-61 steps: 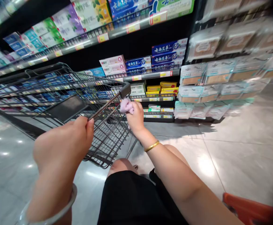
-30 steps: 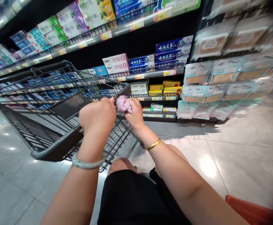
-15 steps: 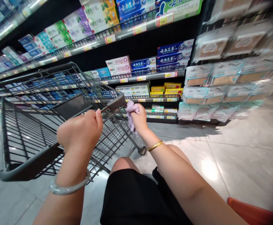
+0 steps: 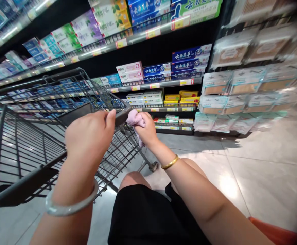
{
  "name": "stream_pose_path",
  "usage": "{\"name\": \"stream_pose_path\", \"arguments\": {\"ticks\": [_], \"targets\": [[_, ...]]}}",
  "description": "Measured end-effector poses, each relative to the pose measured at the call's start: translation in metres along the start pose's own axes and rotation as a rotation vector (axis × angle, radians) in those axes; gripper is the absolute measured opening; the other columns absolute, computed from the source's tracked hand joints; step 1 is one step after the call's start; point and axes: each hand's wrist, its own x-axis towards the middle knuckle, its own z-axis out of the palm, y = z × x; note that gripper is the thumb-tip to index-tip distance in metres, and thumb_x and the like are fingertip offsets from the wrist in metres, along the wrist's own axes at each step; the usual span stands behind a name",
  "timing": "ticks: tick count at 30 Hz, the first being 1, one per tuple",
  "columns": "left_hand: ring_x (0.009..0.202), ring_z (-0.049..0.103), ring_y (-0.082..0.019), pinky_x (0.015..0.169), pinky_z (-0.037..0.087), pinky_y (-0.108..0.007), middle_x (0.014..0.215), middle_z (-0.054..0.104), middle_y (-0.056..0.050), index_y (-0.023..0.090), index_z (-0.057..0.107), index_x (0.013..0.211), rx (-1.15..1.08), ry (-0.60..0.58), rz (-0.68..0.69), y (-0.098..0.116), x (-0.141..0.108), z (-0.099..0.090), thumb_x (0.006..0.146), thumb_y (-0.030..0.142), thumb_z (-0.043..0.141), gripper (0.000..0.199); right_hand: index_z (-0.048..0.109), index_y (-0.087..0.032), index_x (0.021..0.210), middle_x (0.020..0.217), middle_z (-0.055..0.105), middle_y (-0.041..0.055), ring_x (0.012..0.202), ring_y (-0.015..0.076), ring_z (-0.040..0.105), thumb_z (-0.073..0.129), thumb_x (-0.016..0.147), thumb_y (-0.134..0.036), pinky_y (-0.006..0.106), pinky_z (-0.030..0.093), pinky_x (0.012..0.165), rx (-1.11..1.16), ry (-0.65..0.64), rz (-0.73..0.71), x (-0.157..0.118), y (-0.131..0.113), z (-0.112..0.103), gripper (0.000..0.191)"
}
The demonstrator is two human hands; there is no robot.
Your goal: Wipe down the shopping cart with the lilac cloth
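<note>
A dark grey shopping cart (image 4: 26,185) of wire mesh stands tilted toward me on the left. My left hand (image 4: 88,134) is closed around the near top rim of its basket, thumb on top. In my right hand (image 4: 146,129) is a bunched pale purple cloth (image 4: 135,118), pressed against the plastic corner of the cart's rim. Part of the cloth hangs below my fingers. The rim under my left palm is hidden.
Shelves with boxed toothpaste (image 4: 189,63) run behind the cart. Hanging packs (image 4: 242,80) fill a rack at the right. A cart wheel (image 4: 153,166) rests near my knees on the grey tiled floor (image 4: 204,146). Something orange (image 4: 273,231) shows at lower right.
My right hand has moved slightly left with the cloth, which now sits against the cart's corner. The cart's near end has shifted left and down, with my left hand still on the rim.
</note>
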Motion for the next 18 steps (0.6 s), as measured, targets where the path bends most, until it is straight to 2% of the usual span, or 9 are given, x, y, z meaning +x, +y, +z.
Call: {"name": "stream_pose_path", "arguments": {"ticks": [2, 5, 7, 11, 13, 15, 18], "targets": [[0.093, 0.069, -0.034, 0.076, 0.048, -0.041, 0.098, 0.075, -0.016, 0.021, 0.074, 0.104, -0.019, -0.031, 0.02, 0.013, 0.016, 0.001, 0.1, 0.06, 0.012, 0.073, 0.059, -0.023, 0.082, 0.091, 0.064, -0.0012, 0.092, 0.0183, 0.058, 0.057, 0.066, -0.014, 0.029, 0.047, 0.087, -0.011, -0.022, 0.082, -0.001, 0.003, 0.001, 0.019], [0.094, 0.069, -0.037, 0.075, 0.049, -0.043, 0.097, 0.076, -0.017, 0.02, 0.075, 0.095, -0.062, -0.129, 0.081, 0.025, 0.036, 0.012, 0.097, 0.068, 0.016, 0.076, 0.06, -0.023, 0.085, 0.085, 0.065, -0.0022, 0.084, 0.0177, 0.059, 0.053, 0.071, -0.017, 0.03, 0.049, 0.081, -0.038, -0.028, 0.273, -0.001, 0.009, 0.001, 0.017], [0.091, 0.07, -0.038, 0.072, 0.049, -0.042, 0.094, 0.076, -0.018, 0.019, 0.074, 0.093, -0.042, -0.103, 0.111, 0.03, 0.041, 0.023, 0.097, 0.069, 0.019, 0.074, 0.061, -0.023, 0.088, 0.087, 0.066, -0.0021, 0.084, 0.0172, 0.06, 0.051, 0.073, -0.018, 0.029, 0.049, 0.079, -0.027, -0.021, 0.276, -0.001, 0.007, 0.001, 0.018], [0.085, 0.07, -0.037, 0.068, 0.046, -0.041, 0.087, 0.074, -0.018, 0.018, 0.073, 0.096, 0.049, 0.046, 0.114, 0.031, 0.038, 0.039, 0.098, 0.066, 0.017, 0.075, 0.061, -0.024, 0.091, 0.096, 0.068, -0.0023, 0.094, 0.0168, 0.062, 0.052, 0.073, -0.017, 0.028, 0.049, 0.085, -0.039, -0.086, 0.164, 0.003, -0.002, -0.003, 0.021], [0.082, 0.069, -0.036, 0.066, 0.045, -0.04, 0.085, 0.073, -0.018, 0.018, 0.072, 0.095, 0.072, 0.063, 0.106, 0.031, 0.034, 0.041, 0.098, 0.068, 0.013, 0.077, 0.061, -0.025, 0.093, 0.096, 0.069, -0.0012, 0.094, 0.0181, 0.063, 0.053, 0.075, -0.017, 0.029, 0.049, 0.085, -0.13, -0.158, 0.246, 0.005, 0.001, -0.006, 0.021], [0.079, 0.068, -0.036, 0.063, 0.043, -0.04, 0.082, 0.072, -0.017, 0.018, 0.072, 0.093, 0.09, 0.064, 0.098, 0.029, 0.03, 0.04, 0.097, 0.07, 0.011, 0.08, 0.063, -0.026, 0.091, 0.088, 0.07, -0.0002, 0.085, 0.0202, 0.064, 0.056, 0.076, -0.019, 0.032, 0.05, 0.08, -0.21, -0.231, 0.376, 0.004, 0.012, -0.009, 0.019], [0.075, 0.067, -0.035, 0.062, 0.041, -0.039, 0.079, 0.07, -0.017, 0.018, 0.072, 0.093, 0.116, 0.062, 0.095, 0.024, 0.022, 0.037, 0.097, 0.07, 0.008, 0.082, 0.064, -0.026, 0.078, 0.076, 0.07, 0.0002, 0.075, 0.0222, 0.063, 0.069, 0.065, -0.018, 0.033, 0.048, 0.072, -0.238, -0.319, 0.453, -0.002, 0.027, -0.011, 0.016]]}}
